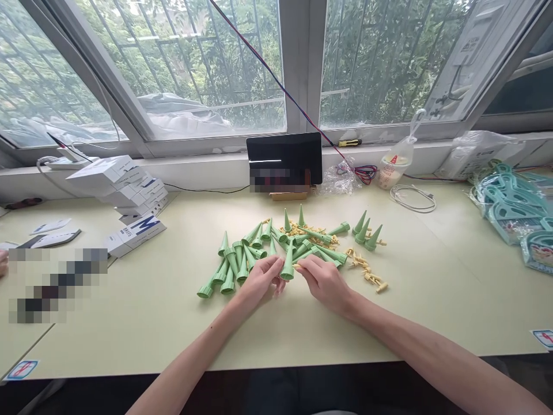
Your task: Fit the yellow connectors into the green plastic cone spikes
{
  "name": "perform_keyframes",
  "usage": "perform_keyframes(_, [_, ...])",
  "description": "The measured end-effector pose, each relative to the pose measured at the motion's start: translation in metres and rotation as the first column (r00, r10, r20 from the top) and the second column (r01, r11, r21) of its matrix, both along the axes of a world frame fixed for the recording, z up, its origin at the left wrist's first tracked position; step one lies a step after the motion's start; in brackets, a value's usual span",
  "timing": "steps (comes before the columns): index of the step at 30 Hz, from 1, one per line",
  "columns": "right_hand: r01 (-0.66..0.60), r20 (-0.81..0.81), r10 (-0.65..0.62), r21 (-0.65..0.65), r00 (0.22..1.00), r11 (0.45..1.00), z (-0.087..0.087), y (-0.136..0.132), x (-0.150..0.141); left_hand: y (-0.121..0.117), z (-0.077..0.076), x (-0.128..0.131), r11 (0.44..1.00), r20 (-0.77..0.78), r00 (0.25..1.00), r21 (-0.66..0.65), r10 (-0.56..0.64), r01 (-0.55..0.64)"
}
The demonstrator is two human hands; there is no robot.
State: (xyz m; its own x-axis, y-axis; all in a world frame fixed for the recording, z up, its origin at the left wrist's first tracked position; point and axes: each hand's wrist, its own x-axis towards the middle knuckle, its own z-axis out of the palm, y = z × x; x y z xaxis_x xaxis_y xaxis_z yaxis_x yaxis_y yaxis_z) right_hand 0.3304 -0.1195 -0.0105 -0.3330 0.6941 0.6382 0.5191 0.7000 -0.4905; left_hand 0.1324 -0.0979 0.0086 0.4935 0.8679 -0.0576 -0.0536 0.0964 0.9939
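Note:
Near the front of the pile, my left hand (266, 275) is closed on a green plastic watering spike (287, 266), its pointed end up and its wide open end toward me. My right hand (322, 280) pinches a small yellow valve (297, 266) against the spike's side; how far it sits in the spike cannot be made out. Behind my hands lies a heap of similar green spikes (231, 259), most on their sides. Loose yellow valves (367, 270) lie to the right and among the spikes. Three spikes (362, 229) stand upright at the right, with yellow pieces at their sides.
A dark-screened device (285, 155) leans at the window. White boxes (129, 190) are stacked left. At the back right are a bagged cup (394, 168), a coiled white cable (410, 197) and wrapped turquoise items (514, 202). Part of another person's hand (3, 262) shows at the left edge.

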Motion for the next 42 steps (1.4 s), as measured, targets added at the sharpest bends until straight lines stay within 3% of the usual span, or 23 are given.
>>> perform_keyframes(8, [-0.007, 0.062, 0.009, -0.028, 0.998, 1.0, 0.0, -0.002, 0.001, -0.001, 0.001, -0.005, 0.999, -0.067, 0.998, 0.035, -0.001, 0.003])
perform_keyframes(20, [-0.068, -0.089, 0.048, -0.237, 0.995, 0.969, -0.008, 0.0, 0.0, 0.001, -0.011, -0.007, 0.977, -0.228, 0.973, 0.21, 0.027, 0.023])
perform_keyframes(26, [-0.116, -0.215, 0.029, -0.408, 0.976, 0.906, 0.002, 0.0, -0.001, 0.0, -0.007, -0.004, 0.87, -0.315, 0.935, 0.493, 0.161, 0.016])
perform_keyframes(31, [-0.17, -0.294, -0.01, -0.581, 0.956, 0.796, 0.005, 0.001, -0.001, 0.001, -0.013, -0.007, 0.75, -0.321, 0.918, 0.66, 0.232, 0.042])
perform_keyframes(34, [-0.16, -0.297, -0.025, -0.581, 0.954, 0.798, 0.003, 0.001, -0.001, 0.002, -0.014, -0.007, 0.717, -0.324, 0.909, 0.696, 0.263, 0.04])
perform_keyframes(37, [-0.103, -0.267, -0.038, -0.494, 0.963, 0.864, 0.001, 0.002, -0.001, 0.0, -0.011, -0.004, 0.756, -0.341, 0.902, 0.654, 0.265, 0.025])
perform_keyframes(42, [0.006, -0.198, -0.069, -0.302, 0.978, 0.953, -0.001, 0.003, 0.002, -0.003, 0.0, 0.002, 0.909, -0.265, 0.938, 0.403, 0.223, -0.102])
